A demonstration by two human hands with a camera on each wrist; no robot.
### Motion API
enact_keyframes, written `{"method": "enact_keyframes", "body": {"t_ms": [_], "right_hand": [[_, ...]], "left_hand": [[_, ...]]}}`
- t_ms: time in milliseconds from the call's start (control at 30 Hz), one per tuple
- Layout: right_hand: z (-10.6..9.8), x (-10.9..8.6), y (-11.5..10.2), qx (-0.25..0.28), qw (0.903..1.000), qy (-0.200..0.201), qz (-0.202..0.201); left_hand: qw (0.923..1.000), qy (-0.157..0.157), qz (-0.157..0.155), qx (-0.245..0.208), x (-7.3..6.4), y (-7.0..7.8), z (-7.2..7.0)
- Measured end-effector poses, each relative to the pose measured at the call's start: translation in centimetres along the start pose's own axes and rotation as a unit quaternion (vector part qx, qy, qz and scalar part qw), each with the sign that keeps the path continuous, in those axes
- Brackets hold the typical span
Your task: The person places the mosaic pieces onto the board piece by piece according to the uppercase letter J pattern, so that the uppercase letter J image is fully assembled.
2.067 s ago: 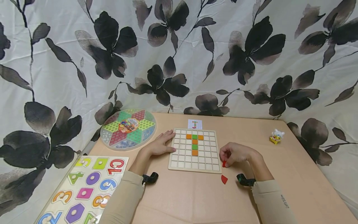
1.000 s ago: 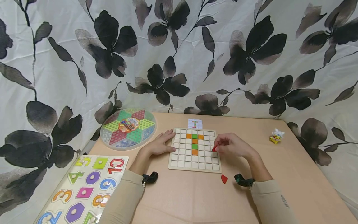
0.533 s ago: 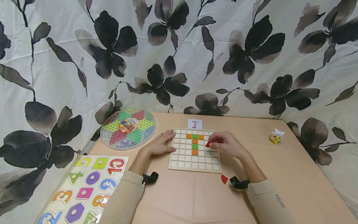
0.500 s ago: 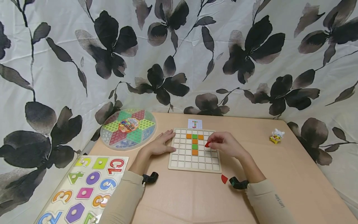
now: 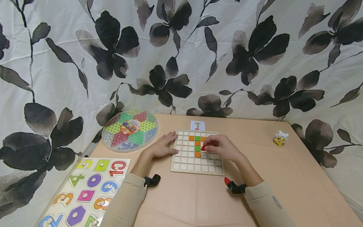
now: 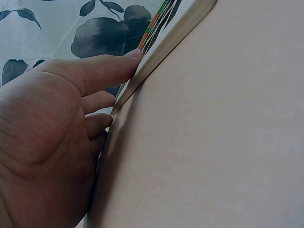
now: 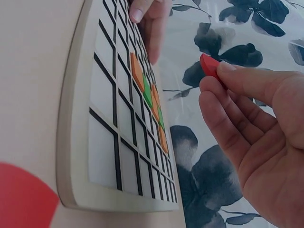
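Landmark for all positions: the wooden grid board (image 5: 197,152), lying flat on the tan surface (image 5: 283,176).

Right hand (image 5: 222,147) is over the board's centre-right, just right of the column of orange and green tiles (image 5: 197,146). Thumb and forefinger pinch a small red piece (image 5: 203,148); the right wrist view shows it (image 7: 209,65) held by its edge, clear of the grid and not yet seated. The other fingers (image 7: 223,128) are loosely curled below it and hold nothing.

Judgement on the step in hand: the piece looks bound for a cell beside the tile column. To do it well, keep the pinch on the edge, square the piece to the cell lines while it is in the air, then lower it straight down so it does not nudge the tiles already laid. Let go only once it sits flat.

Left hand (image 5: 163,147) lies at the board's left edge, fingers nearly straight. The left wrist view shows the fingertips (image 6: 129,56) touching the board rim (image 6: 161,45), bracing rather than gripping.

A second red piece (image 5: 226,180) lies on the surface off the board's near right corner, partly behind the right wrist. A small pattern card (image 5: 197,125) sits just past the board's far edge.
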State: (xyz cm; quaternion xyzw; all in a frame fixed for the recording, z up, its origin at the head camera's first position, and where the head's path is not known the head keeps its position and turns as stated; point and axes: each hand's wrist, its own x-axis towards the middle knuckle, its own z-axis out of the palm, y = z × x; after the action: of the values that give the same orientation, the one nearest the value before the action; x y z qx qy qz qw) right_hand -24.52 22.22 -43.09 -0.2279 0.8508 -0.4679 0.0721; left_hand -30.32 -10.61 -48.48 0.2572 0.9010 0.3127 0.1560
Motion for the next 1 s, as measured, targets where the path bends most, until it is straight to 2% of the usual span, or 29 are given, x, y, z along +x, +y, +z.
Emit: {"method": "enact_keyframes", "body": {"t_ms": [400,767,1000], "right_hand": [[0.9,0.4,0.0,-0.008,0.9999,0.007,-0.002],[1.4,0.8,0.2,0.0,0.9997,-0.016,-0.016],[1.8,1.0,0.3,-0.021,0.9991,-0.033,-0.02]], "left_hand": [[1.0,0.003,-0.001,0.004,0.1,-0.1,0.0],[1.0,0.004,-0.001,0.004,0.1,0.0,-0.1],[1.0,0.006,-0.003,0.005,0.2,0.0,0.0]]}}
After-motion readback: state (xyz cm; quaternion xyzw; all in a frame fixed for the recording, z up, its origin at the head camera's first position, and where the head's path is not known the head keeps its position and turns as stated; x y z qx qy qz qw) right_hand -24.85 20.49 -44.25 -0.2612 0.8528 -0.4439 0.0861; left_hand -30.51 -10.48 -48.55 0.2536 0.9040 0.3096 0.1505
